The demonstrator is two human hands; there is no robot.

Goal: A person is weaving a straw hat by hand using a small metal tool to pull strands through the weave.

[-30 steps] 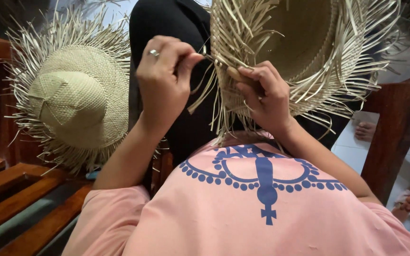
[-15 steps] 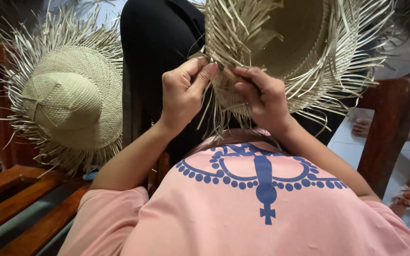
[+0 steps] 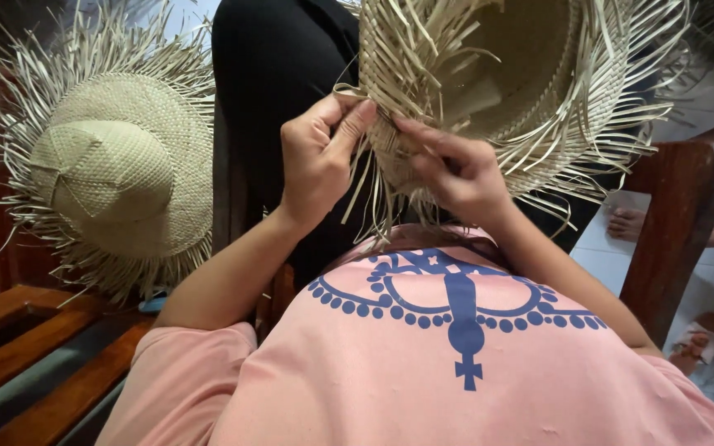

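Two hands up close on one straw hat [image 3: 530, 74], hollow side turned this way, brim not done. Lots of loose strands [image 3: 390, 49] sticking out all round its edge.

Left hand [image 3: 320, 161] at the near-left edge of that hat. Thumb and first finger pinched nearly shut on a few loose strands, other fingers curled in. Right hand [image 3: 456, 173] just beside it, under the hat's near edge. Fingertips pressed together on more of the strands, with hardly any gap. Hands almost touching each other.

Looks like plaiting the brim, somewhere in the middle of it: woven close by the crown, plenty of ends left hanging free. Hard to tell which strand goes over which, too thin and too many.

Next bit of weaving probably needs small, gentle moves. Keep one strand held tight, lift just the one beside it, fold it flat and snug. Dry straw likely to snap or split if bent hard.

Left of the straw hat, well apart: a second hat [image 3: 121, 165], crown up, same shaggy edge, resting by a wooden bench [image 3: 26, 330]. Behind the straw hat, dark clothing [image 3: 283, 74]. Below it, a pink shirt [image 3: 456, 363] with a blue print. Right of it, a wooden chair arm [image 3: 679, 215], and past that another person's bare foot [image 3: 630, 223] on pale floor tiles.
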